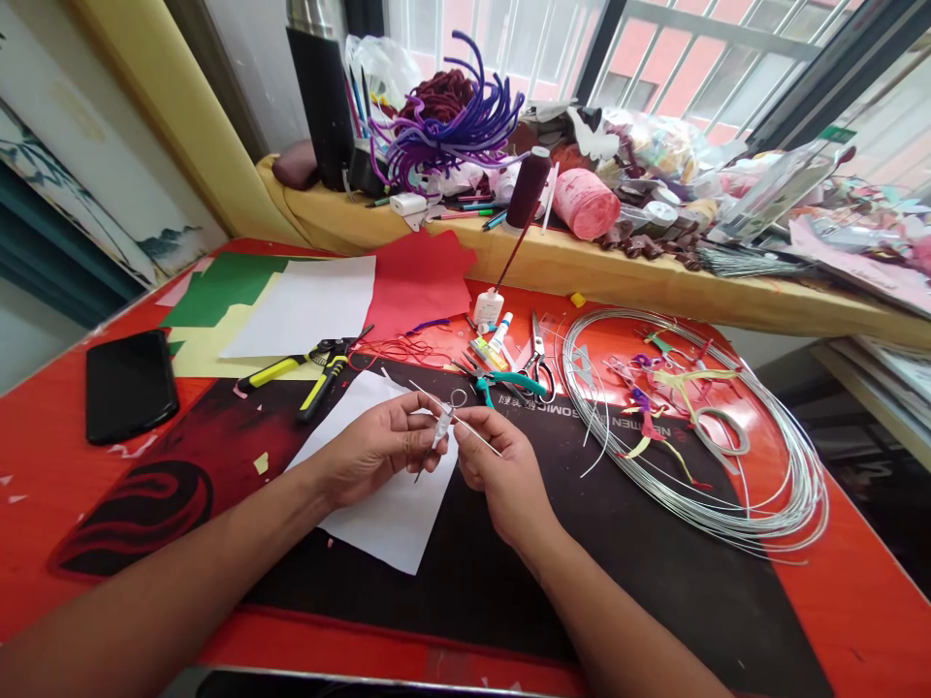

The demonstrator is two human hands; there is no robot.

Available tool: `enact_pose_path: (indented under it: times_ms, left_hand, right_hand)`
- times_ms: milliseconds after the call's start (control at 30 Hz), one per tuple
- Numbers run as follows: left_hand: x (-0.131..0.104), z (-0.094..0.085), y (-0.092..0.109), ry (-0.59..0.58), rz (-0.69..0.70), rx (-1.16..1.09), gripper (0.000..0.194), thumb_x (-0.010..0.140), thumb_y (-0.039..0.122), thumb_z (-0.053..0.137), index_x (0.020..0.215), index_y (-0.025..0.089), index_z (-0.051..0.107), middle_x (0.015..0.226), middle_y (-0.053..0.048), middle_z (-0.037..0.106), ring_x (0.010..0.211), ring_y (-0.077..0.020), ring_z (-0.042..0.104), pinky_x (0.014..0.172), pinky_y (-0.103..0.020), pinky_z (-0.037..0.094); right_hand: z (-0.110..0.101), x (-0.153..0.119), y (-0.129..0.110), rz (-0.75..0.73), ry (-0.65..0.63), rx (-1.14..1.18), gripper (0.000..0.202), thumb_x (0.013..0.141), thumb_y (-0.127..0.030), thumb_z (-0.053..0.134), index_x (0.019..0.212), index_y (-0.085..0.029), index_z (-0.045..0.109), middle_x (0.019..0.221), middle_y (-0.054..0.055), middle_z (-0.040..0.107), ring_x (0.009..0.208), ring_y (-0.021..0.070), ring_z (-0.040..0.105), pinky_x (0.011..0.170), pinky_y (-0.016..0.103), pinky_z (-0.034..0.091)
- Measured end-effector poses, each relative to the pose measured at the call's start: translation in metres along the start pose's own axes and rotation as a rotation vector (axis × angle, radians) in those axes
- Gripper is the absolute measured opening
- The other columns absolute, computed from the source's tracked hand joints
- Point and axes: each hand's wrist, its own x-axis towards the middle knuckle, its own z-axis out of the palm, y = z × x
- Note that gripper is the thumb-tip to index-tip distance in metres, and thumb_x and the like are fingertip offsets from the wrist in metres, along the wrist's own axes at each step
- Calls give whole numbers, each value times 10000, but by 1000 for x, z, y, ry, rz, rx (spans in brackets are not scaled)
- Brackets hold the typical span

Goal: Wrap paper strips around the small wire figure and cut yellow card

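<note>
My left hand (389,441) is closed on a small wire figure (442,427), which has a loop at its top and a white wrapping around its middle. Between the thumb and fingers of my right hand (501,460) is pinched a thin white strip (476,434), whose near end slants down to the right. The strip seems to pass behind or against the figure; the exact contact is hidden by my fingers. Both hands are over a white paper sheet (393,543) on the black mat (582,582).
Yellow-black wire cutters (320,373) and a black phone (131,386) lie left. Beyond my hands are teal pliers (509,381), scissors (538,359) and a glue bottle (488,308). A large wire coil (807,485) lies right, holding small wrapped wire figures (644,397). Coloured paper (422,281) lies behind.
</note>
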Motion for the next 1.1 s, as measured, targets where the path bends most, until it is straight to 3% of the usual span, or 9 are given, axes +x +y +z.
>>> enact_pose_path:
  times_ms: [367, 567, 733, 900, 1000, 1100]
  left_hand:
    - [0, 4, 0, -39, -51, -14, 592, 728, 316, 1005, 1149, 193, 607, 786, 0, 738, 603, -113, 648, 547, -207, 420]
    - [1, 2, 0, -44, -44, 71, 604, 735, 384, 997, 1151, 185, 606, 815, -20, 744, 628, -131, 671, 543, -209, 434]
    - [1, 1, -1, -10, -21, 146, 483, 798, 383, 947, 1109, 182, 636, 863, -24, 724, 730, -172, 714, 586, -239, 504]
    - [1, -6, 5, 92, 152, 337, 356, 865, 422, 882, 1060, 178, 710, 1021, -55, 712, 904, -183, 682, 708, -274, 565]
    - [1, -6, 7, 151, 255, 487, 319, 887, 434, 860, 1021, 175, 730, 985, -47, 709, 871, -161, 642, 696, -253, 538]
    - [-1, -3, 7, 100, 254, 519, 308, 883, 429, 865, 993, 179, 725, 921, -22, 695, 782, -142, 631, 658, -253, 530]
  right_hand:
    - [3, -3, 1, 18, -133, 24, 384, 826, -542, 880, 953, -197, 767, 681, -18, 654, 477, 60, 314, 464, 244, 186]
    - [1, -2, 3, 50, -83, 47, 392, 779, -521, 915, 886, -191, 733, 648, -33, 624, 467, 54, 308, 461, 237, 177]
    - [1, 0, 4, 42, -57, 26, 381, 806, -518, 900, 904, -189, 735, 591, -57, 564, 470, 61, 280, 461, 243, 168]
    - [-1, 1, 1, 2, -18, -15, 407, 788, -547, 912, 875, -197, 723, 574, -94, 427, 490, 68, 250, 469, 248, 175]
    - [-2, 0, 1, -25, -23, -77, 434, 792, -581, 902, 891, -200, 718, 581, -94, 415, 505, 77, 256, 474, 254, 178]
    - [-2, 0, 3, -53, -40, -140, 442, 819, -607, 871, 876, -202, 706, 576, -88, 431, 504, 85, 267, 474, 263, 191]
